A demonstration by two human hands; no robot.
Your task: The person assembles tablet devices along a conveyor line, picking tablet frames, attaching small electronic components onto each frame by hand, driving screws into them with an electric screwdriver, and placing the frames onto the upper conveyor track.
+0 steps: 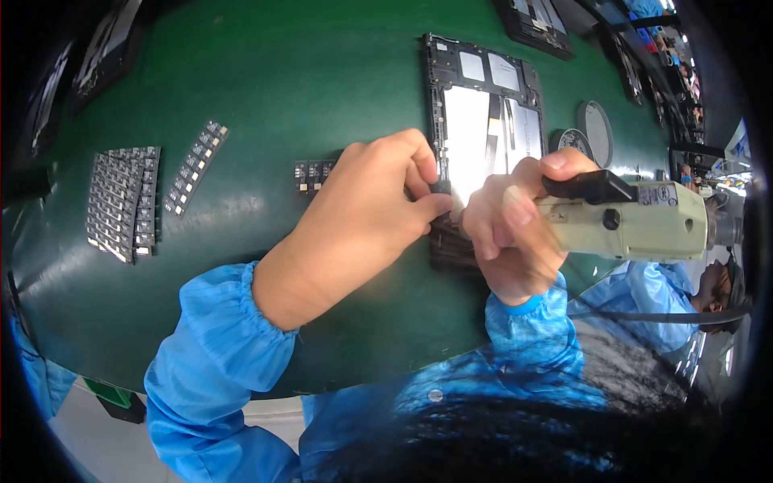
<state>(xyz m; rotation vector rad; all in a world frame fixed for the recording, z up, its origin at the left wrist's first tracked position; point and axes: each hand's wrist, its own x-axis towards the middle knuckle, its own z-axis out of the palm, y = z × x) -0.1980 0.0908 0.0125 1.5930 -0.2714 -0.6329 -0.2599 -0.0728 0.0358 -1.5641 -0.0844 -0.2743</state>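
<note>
Overhead glare whitens the silver tablet battery (465, 121) and sheens the green tabletop (258, 88); motion blurs the right hand (519, 229), black fisheye edges bending.

Glossy green tabletop (266, 72) above a pale floor (113, 443)

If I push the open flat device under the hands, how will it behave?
The open device looks rigid, judging by its continuous black frame. Lying flat and broad, it seems unlikely to tip or roll. Its exposed inner parts are probably fragile, so push on the frame.
</note>
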